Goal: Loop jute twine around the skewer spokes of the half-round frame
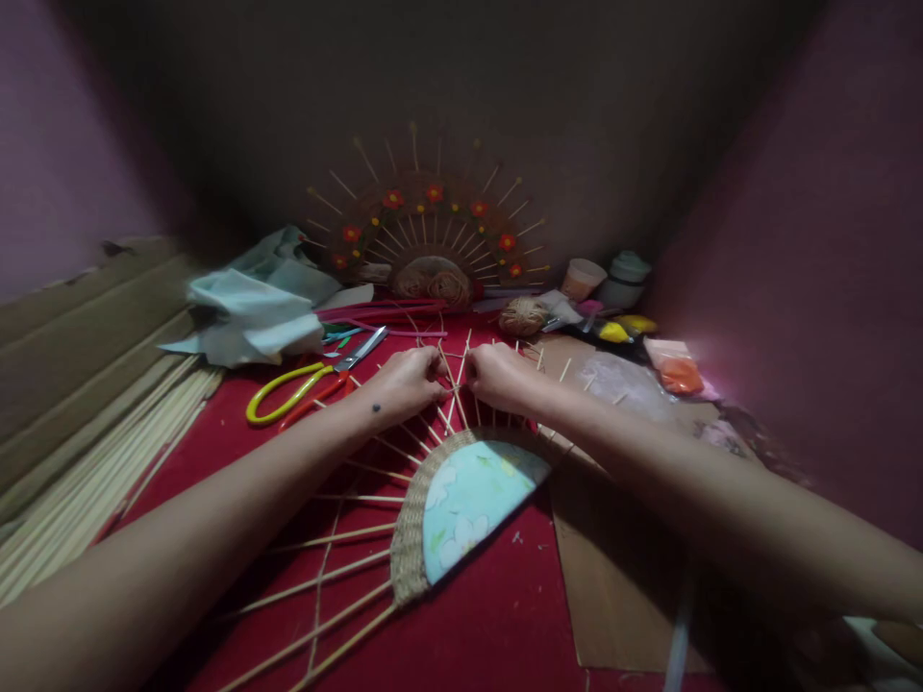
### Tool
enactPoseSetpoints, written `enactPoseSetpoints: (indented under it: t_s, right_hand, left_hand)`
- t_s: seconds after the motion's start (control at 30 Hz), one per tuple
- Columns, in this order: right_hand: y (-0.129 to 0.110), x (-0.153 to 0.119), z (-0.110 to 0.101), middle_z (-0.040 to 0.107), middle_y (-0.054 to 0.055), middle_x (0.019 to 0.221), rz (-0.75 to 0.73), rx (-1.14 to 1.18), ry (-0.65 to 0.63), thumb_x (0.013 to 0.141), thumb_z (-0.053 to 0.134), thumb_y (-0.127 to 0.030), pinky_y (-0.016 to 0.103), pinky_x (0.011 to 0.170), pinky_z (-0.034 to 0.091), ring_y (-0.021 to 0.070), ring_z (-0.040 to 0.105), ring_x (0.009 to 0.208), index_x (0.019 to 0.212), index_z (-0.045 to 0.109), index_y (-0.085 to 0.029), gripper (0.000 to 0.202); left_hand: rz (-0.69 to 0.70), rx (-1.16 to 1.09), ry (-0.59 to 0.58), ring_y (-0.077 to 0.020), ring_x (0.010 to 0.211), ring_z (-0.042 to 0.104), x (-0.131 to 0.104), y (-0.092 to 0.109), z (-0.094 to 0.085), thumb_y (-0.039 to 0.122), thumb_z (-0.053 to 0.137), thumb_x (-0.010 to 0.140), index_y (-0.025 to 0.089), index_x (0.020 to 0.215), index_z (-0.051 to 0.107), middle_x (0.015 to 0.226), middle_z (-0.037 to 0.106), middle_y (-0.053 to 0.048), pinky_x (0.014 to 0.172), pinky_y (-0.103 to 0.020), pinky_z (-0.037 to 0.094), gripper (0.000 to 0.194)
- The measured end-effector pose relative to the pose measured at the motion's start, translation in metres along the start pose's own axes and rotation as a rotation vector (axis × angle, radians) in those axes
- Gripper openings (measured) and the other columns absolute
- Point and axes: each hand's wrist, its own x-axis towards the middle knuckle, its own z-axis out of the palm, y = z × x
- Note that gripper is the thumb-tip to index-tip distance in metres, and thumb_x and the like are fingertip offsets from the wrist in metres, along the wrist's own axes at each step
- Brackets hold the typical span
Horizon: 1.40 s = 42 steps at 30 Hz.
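Note:
A half-round fan frame lies on the red cloth, with a pale blue flowered centre, a woven twine band and thin wooden sticks spreading outward. My left hand is closed in a pinch beside two crossed sticks at the far side of the frame. Facing it across the crossing, my right hand is closed too, fingers curled. A thin twine strand links the sticks on the left, and twine shows between my hands. The fingertips are partly hidden.
Yellow-and-red-handled scissors lie left of my hands. Pale cloth and loose strips are farther left. A finished flowered fan stands at the back. Twine ball, cup and cardboard are on the right.

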Motion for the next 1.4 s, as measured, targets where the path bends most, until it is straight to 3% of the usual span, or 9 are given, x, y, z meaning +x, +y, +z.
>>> enactPoseSetpoints:
  t_s: [0.3, 0.6, 0.8, 0.93, 1.1, 1.23, 1.33, 1.4]
  right_hand:
    - [0.007, 0.018, 0.009, 0.072, 0.013, 0.086, 0.174, 0.2, -0.007, 0.07, 0.061, -0.018, 0.023, 0.054, 0.044, 0.0194, 0.067, 0.072, 0.091, 0.069, -0.014, 0.023]
    - [0.003, 0.02, 0.012, 0.071, 0.013, 0.093, 0.222, 0.293, 0.044, 0.064, 0.062, -0.016, 0.026, 0.061, 0.046, 0.0224, 0.066, 0.081, 0.092, 0.069, -0.014, 0.029]
    - [0.006, 0.018, 0.014, 0.071, 0.01, 0.086, 0.224, 0.384, 0.075, 0.065, 0.061, -0.015, 0.023, 0.057, 0.044, 0.0189, 0.065, 0.075, 0.087, 0.07, -0.016, 0.024]
    - [0.007, 0.016, 0.012, 0.071, 0.007, 0.08, 0.21, 0.447, 0.115, 0.064, 0.061, -0.013, 0.022, 0.059, 0.044, 0.0164, 0.064, 0.071, 0.082, 0.069, -0.017, 0.02]
    - [0.006, 0.013, 0.007, 0.07, 0.005, 0.073, 0.198, 0.524, 0.185, 0.062, 0.061, -0.011, 0.023, 0.059, 0.044, 0.0163, 0.063, 0.069, 0.076, 0.068, -0.017, 0.017]
    - [0.001, 0.007, 0.0, 0.069, 0.003, 0.071, 0.169, 0.584, 0.266, 0.059, 0.06, -0.008, 0.021, 0.059, 0.045, 0.0149, 0.063, 0.069, 0.08, 0.067, -0.018, 0.023]
    - [-0.004, -0.001, -0.009, 0.07, 0.004, 0.074, 0.164, 0.612, 0.342, 0.06, 0.061, -0.008, 0.022, 0.06, 0.045, 0.0153, 0.064, 0.07, 0.085, 0.068, -0.015, 0.027]
    - [-0.007, -0.009, -0.018, 0.069, 0.005, 0.069, 0.16, 0.659, 0.357, 0.06, 0.061, -0.008, 0.022, 0.059, 0.045, 0.0157, 0.063, 0.067, 0.081, 0.069, -0.014, 0.023]
  left_hand:
    - [-0.248, -0.298, -0.037, -0.0096, 0.037, 0.048, 0.005, 0.011, 0.006, 0.006, 0.066, 0.065, 0.019, 0.081, 0.047, 0.044, 0.049, 0.009, 0.038, -0.019, 0.032, 0.028]
    - [-0.338, -0.442, -0.048, -0.0095, 0.036, 0.045, 0.013, 0.012, 0.011, 0.004, 0.066, 0.062, 0.019, 0.073, 0.044, 0.041, 0.048, 0.008, 0.038, -0.02, 0.029, 0.028]
    - [-0.366, -0.478, -0.045, -0.01, 0.036, 0.043, 0.013, 0.006, 0.011, 0.016, 0.076, 0.057, 0.018, 0.067, 0.049, 0.038, 0.047, 0.007, 0.038, -0.021, 0.027, 0.029]
    - [-0.367, -0.522, -0.062, -0.0091, 0.037, 0.045, 0.011, 0.007, 0.007, 0.014, 0.075, 0.056, 0.018, 0.063, 0.051, 0.04, 0.05, 0.006, 0.039, -0.02, 0.029, 0.025]
    - [-0.313, -0.547, 0.005, -0.0099, 0.037, 0.047, 0.002, 0.012, -0.009, 0.008, 0.064, 0.063, 0.018, 0.071, 0.054, 0.044, 0.053, 0.005, 0.04, -0.021, 0.032, 0.016]
    - [-0.13, -0.18, 0.186, -0.0128, 0.048, 0.052, -0.01, 0.015, -0.029, 0.017, 0.062, 0.068, 0.017, 0.075, 0.063, 0.053, 0.057, 0.002, 0.05, -0.024, 0.039, 0.007]
    - [0.06, 0.053, 0.307, -0.0171, 0.074, 0.061, -0.022, 0.023, -0.043, 0.023, 0.058, 0.072, 0.018, 0.082, 0.069, 0.078, 0.069, -0.004, 0.067, -0.027, 0.044, 0.015]
    - [0.107, 0.115, 0.356, -0.0174, 0.079, 0.061, -0.029, 0.032, -0.052, 0.026, 0.056, 0.075, 0.018, 0.085, 0.07, 0.085, 0.07, -0.004, 0.072, -0.027, 0.044, 0.019]
